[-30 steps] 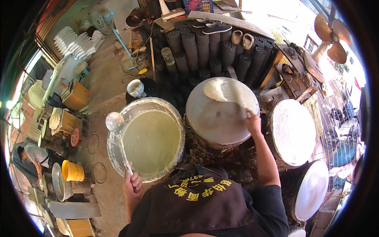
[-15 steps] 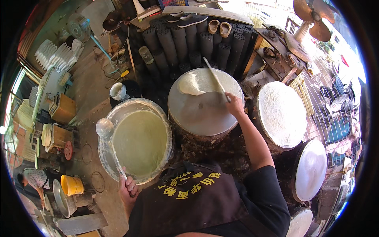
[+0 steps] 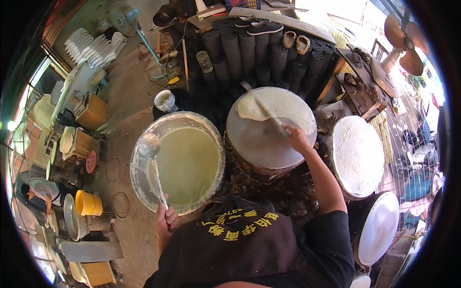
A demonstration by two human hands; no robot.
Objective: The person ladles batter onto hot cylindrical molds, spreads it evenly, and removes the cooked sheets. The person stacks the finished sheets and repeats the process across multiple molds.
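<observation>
My right hand (image 3: 298, 139) grips the handle of a long flat spreading stick (image 3: 263, 106), blurred by motion, whose far end passes the rim of a round griddle. Pale batter (image 3: 293, 106) covers the far part of that griddle (image 3: 261, 151); the near part is bare grey metal. In my left hand (image 3: 166, 222) is the handle of a metal ladle (image 3: 150, 144). Its bowl is above the left inside edge of a large basin (image 3: 139, 180) of thin, pale greenish batter (image 3: 189, 163).
Right of the griddle is a round pan covered in white (image 3: 357, 156), with a pale round lid (image 3: 379, 228) nearer me. Black coal cylinders (image 3: 247, 48) stand behind, shoes on top. A small white pot (image 3: 164, 101) sits behind the basin. Far left, another person (image 3: 45, 189) bends over.
The whole view has shifted. Batter now spreads farther right across the griddle, and the stick has swung so its far end points left. The ladle's bowl has moved inward from the basin's left rim.
</observation>
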